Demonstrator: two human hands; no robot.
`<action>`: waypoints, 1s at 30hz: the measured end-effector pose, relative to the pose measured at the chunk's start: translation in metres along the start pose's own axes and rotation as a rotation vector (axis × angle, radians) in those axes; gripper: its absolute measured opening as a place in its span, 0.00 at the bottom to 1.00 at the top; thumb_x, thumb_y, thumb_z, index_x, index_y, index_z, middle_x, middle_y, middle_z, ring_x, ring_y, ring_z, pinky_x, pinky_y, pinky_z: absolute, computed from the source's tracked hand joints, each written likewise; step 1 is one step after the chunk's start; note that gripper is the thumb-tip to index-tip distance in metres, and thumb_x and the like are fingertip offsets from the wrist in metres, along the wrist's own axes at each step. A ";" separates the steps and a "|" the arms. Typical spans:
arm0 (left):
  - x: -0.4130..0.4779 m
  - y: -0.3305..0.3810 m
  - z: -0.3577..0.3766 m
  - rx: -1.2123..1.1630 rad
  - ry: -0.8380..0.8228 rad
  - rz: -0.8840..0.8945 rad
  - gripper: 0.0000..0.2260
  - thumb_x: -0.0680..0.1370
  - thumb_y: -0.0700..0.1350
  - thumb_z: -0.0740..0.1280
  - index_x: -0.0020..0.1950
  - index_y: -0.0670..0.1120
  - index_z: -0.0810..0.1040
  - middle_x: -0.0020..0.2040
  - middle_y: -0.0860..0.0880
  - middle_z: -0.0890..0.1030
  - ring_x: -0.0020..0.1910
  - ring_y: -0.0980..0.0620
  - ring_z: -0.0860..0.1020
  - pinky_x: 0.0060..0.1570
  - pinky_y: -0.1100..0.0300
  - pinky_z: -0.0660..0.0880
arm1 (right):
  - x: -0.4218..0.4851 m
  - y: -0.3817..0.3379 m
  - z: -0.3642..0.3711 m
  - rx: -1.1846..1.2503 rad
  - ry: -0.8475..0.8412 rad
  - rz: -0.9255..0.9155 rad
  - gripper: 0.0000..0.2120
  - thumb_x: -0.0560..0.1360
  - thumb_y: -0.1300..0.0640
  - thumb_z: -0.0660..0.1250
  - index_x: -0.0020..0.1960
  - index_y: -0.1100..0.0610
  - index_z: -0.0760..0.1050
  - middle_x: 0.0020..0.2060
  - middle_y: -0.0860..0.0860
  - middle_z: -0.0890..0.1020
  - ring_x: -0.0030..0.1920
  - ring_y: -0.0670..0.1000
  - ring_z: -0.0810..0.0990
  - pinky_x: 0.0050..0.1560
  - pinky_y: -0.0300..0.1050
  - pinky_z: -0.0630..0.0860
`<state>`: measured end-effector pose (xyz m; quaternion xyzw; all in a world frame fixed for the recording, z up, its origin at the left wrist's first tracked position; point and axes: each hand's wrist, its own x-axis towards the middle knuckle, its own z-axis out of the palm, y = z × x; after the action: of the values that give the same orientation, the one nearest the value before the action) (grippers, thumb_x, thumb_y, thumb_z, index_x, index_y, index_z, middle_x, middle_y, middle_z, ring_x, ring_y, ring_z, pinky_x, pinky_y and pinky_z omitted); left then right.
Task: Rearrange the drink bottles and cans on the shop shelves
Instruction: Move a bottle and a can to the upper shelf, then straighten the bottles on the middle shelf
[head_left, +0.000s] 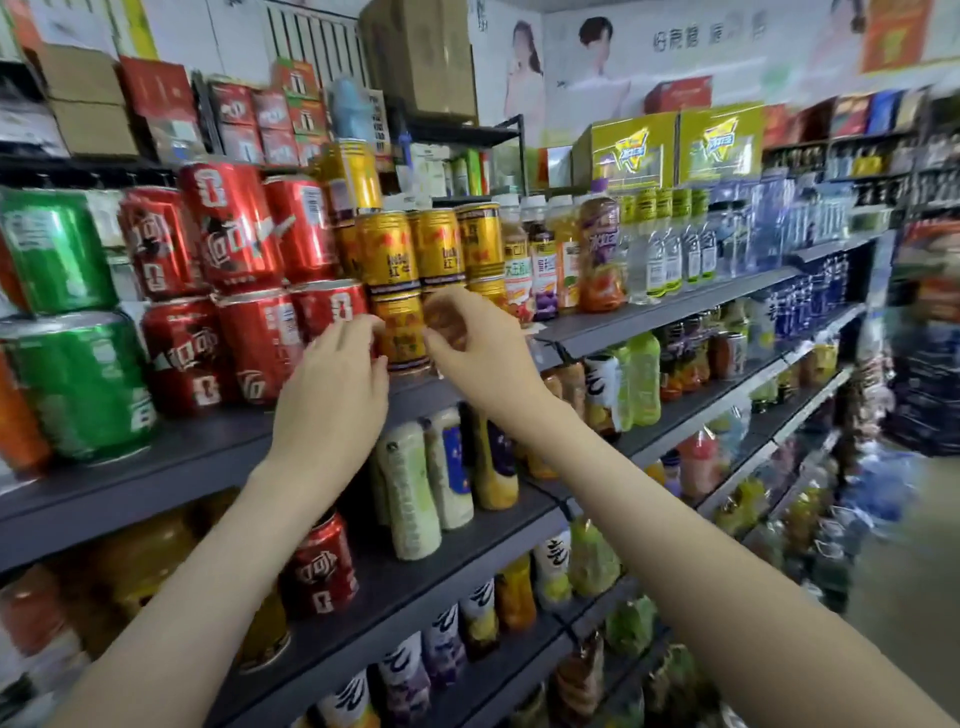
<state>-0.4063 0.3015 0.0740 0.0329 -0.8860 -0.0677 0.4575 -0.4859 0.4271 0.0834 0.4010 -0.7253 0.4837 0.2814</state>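
Observation:
Stacked gold cans (435, 244) stand on the upper shelf (675, 306), between red cola cans (260, 343) and juice bottles (597, 254). My left hand (332, 384) reaches up to a lower-row gold can (401, 332), and its bent fingers lie against the can's left side, beside a red can. My right hand (467, 343) is just right of it, with fingers and thumb curled round the neighbouring gold can (445, 321), which it mostly hides. Green cans (67, 374) sit at the far left.
Lower shelves hold pale bottles (415, 493), a lone red can (322, 566) and rows of small drink bottles (483, 618). Clear water bottles (670, 244) and blue packs fill the shelf to the right. Cartons (88, 104) and yellow boxes (675, 145) stand on top. The aisle floor runs along the right.

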 end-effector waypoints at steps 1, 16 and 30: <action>0.006 0.017 0.015 -0.007 -0.015 -0.008 0.13 0.79 0.42 0.62 0.63 0.44 0.72 0.56 0.44 0.76 0.56 0.43 0.74 0.50 0.50 0.71 | -0.001 0.016 -0.018 -0.021 -0.006 0.011 0.12 0.76 0.60 0.65 0.58 0.60 0.75 0.46 0.49 0.77 0.46 0.46 0.75 0.50 0.41 0.74; 0.079 0.178 0.194 0.071 -0.111 -0.152 0.16 0.80 0.49 0.60 0.67 0.45 0.68 0.62 0.46 0.73 0.60 0.46 0.72 0.49 0.56 0.70 | 0.014 0.246 -0.198 -0.096 -0.096 0.300 0.19 0.77 0.56 0.65 0.66 0.59 0.68 0.53 0.51 0.74 0.49 0.46 0.72 0.48 0.37 0.66; 0.168 0.168 0.276 0.182 -0.095 -0.169 0.16 0.80 0.48 0.61 0.65 0.43 0.69 0.60 0.43 0.73 0.59 0.44 0.72 0.52 0.52 0.72 | 0.143 0.344 -0.123 0.052 -0.014 0.379 0.20 0.74 0.51 0.69 0.59 0.62 0.67 0.54 0.56 0.76 0.54 0.55 0.76 0.45 0.43 0.67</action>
<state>-0.7281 0.4726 0.0768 0.1454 -0.9033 -0.0269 0.4027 -0.8516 0.5699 0.0793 0.2677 -0.7769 0.5440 0.1699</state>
